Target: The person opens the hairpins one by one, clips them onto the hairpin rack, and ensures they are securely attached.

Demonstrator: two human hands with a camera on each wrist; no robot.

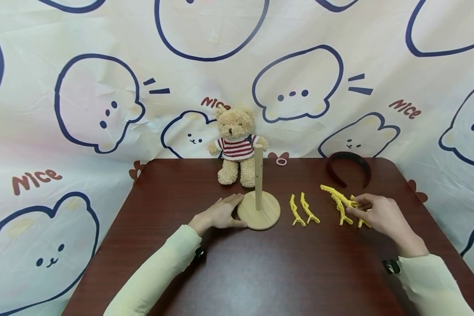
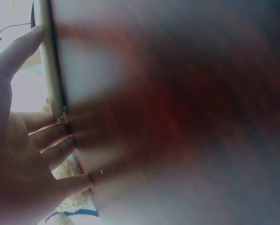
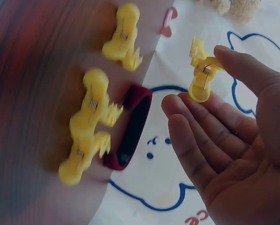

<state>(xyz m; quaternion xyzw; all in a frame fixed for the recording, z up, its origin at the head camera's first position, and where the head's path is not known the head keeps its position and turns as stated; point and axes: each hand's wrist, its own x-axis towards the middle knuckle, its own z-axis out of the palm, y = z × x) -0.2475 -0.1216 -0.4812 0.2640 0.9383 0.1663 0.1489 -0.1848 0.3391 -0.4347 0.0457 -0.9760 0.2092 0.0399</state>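
A wooden stand [image 1: 266,218], a round base with an upright post, is on the table. My left hand [image 1: 218,213] holds the left rim of that base, thumb at the front and fingers spread toward the back. My right hand [image 1: 388,218] pinches a yellow hair clip [image 3: 200,79] between thumb and fingertips, raised above other clips. Two yellow hair clips [image 1: 308,207] lie side by side to the right of the stand. More yellow clips [image 1: 341,210] lie beneath my right hand, partly hidden by it.
Behind the stand a teddy bear [image 1: 237,148] in a striped shirt sits against the printed cloth. A dark red headband [image 1: 348,156] stands at the back right of the brown table [image 1: 237,272]. A small pink ring [image 1: 281,162] is near the back edge.
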